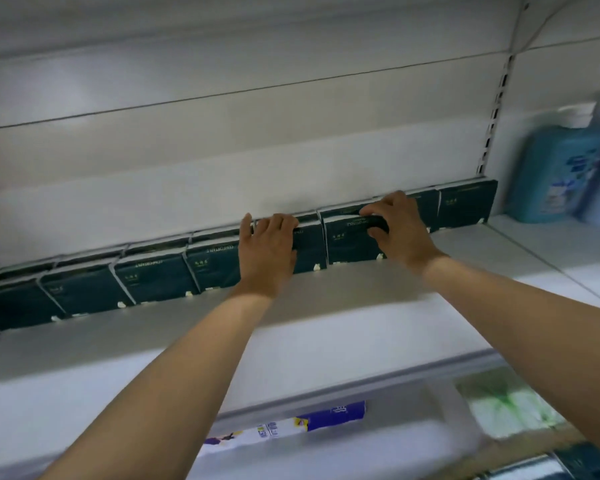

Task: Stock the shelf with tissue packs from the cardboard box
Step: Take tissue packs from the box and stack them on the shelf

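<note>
**Shelf** point(361, 306): white, flat, with a white back panel point(222, 150) and a slotted upright point(496, 116) at the right.

**Contents, back of shelf:** packs point(118, 285), dark green with pale print, standing upright side by side against the back panel. At the left they stand two deep, a second line of tops showing behind the front line. At the right only the rear line runs on towards the upright.

**End pack** point(347, 242): the rightmost of the front line, upright and touching its neighbour. The right hand point(400, 230) grips it, with fingers curled over the top edge and the thumb on the front face.

**Next pack** point(309, 249): just left of the end pack and largely covered by the left hand point(267, 252). The fingers hook over its top edge and the thumb stands out to the left. The hold looks like a grip, though blur makes this less than sure.

**Both forearms:** bare, reaching up across the shelf's front edge.

**Adjoining bay, right:** a bottle point(555, 174), blue with a white cap, standing on the same level. More blue goods beside it are too blurred to tell.

**Level below:**
- A purple pack point(326, 419) lies near the front.
- A green-printed pack point(506, 407) lies further right, well apart from it.
- A dark item point(589, 460) sits at the bottom right corner, kind unclear.
</note>
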